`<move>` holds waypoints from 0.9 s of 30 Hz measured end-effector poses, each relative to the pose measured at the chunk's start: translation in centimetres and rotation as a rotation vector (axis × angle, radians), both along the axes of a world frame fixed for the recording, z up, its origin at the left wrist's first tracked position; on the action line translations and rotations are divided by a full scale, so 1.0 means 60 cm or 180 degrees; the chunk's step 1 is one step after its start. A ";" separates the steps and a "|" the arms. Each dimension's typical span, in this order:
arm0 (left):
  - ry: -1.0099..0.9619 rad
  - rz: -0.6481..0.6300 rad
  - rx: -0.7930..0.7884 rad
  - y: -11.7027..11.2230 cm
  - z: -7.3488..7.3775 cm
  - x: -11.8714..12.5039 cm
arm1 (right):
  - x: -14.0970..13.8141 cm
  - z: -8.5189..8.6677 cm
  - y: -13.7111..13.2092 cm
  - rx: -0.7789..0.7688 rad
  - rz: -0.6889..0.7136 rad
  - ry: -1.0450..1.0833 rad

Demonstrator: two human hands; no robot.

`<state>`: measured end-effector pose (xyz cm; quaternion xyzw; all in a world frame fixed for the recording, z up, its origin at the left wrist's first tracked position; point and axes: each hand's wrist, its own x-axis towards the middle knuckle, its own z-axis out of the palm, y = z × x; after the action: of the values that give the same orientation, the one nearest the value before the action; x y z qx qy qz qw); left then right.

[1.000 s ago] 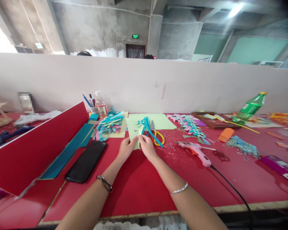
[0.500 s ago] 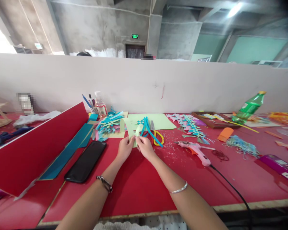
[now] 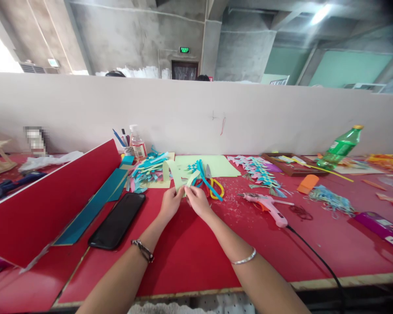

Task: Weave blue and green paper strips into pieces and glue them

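My left hand (image 3: pixel 170 204) and my right hand (image 3: pixel 198 201) meet over the red table (image 3: pixel 190 253), both pinching a pale green paper strip (image 3: pixel 189 182) that bends up between them. The strip runs into a small woven piece of blue and green strips (image 3: pixel 196 170) lying on a light green sheet (image 3: pixel 216 165). Yellow-handled scissors (image 3: pixel 214 183) lie just right of my right hand. A pile of blue and green strips (image 3: pixel 149 171) sits to the left of my left hand.
A black phone (image 3: pixel 118 220) and blue card (image 3: pixel 94 203) lie at left beside a red board (image 3: pixel 49 200). A pink glue gun (image 3: pixel 268 205) with its black cord, woven paper pieces (image 3: pixel 258 171), a green bottle (image 3: pixel 340 147) and a white partition wall (image 3: pixel 196 113) stand around.
Both hands have shifted slightly left and nearer, and the green strip has been lifted and bent upward between the fingers.
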<state>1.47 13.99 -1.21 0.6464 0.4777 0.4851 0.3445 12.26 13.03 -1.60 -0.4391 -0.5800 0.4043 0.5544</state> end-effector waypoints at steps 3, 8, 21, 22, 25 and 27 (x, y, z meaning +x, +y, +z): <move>-0.0095 0.0069 0.0009 0.000 0.002 -0.002 | -0.003 0.002 -0.004 -0.0006 0.0071 0.0010; -0.0298 0.0378 -0.0091 0.007 0.000 -0.007 | 0.000 0.016 -0.011 -0.0058 0.0184 0.0109; -0.0396 0.0655 -0.0064 0.014 -0.006 -0.006 | 0.044 0.073 -0.006 -0.0048 0.0054 0.0279; -0.0370 0.0644 -0.0060 0.013 -0.006 -0.005 | 0.053 0.085 -0.006 -0.0063 0.0099 0.0248; -0.0297 0.0590 -0.0053 0.010 -0.005 -0.005 | 0.080 0.119 0.005 -0.0174 0.0267 0.0071; -0.0246 0.0556 -0.0039 0.010 -0.006 -0.005 | 0.095 0.134 0.025 -0.0201 0.0205 -0.0044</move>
<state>1.18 14.57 -1.56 0.5810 0.5215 0.5350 0.3229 17.98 14.51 6.45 -0.4402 -0.5847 0.4370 0.5229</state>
